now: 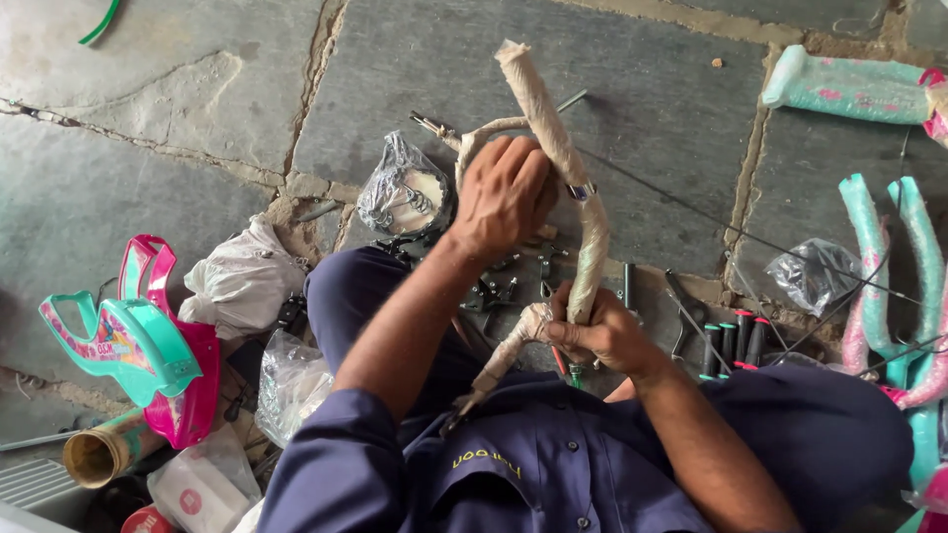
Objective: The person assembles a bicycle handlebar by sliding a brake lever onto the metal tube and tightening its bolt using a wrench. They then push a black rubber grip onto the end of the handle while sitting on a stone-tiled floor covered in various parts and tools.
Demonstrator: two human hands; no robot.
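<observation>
Handlebar [568, 168], paper-wrapped, held above cracked stone floor [148, 197].

A curved handlebar [568, 168] wrapped in beige paper stands upright over the lap, metal clamp midway.

1. I see my own body from above, dressed in a dark navy work shirt [553, 464].
2. Its short sleeves [341, 449] end above the elbows, leaving both forearms bare.
3. Small dark buttons run down the front, and a chest pocket carries yellow stitched lettering.
4. Matching navy trousers [346, 291] cover my legs.
</observation>
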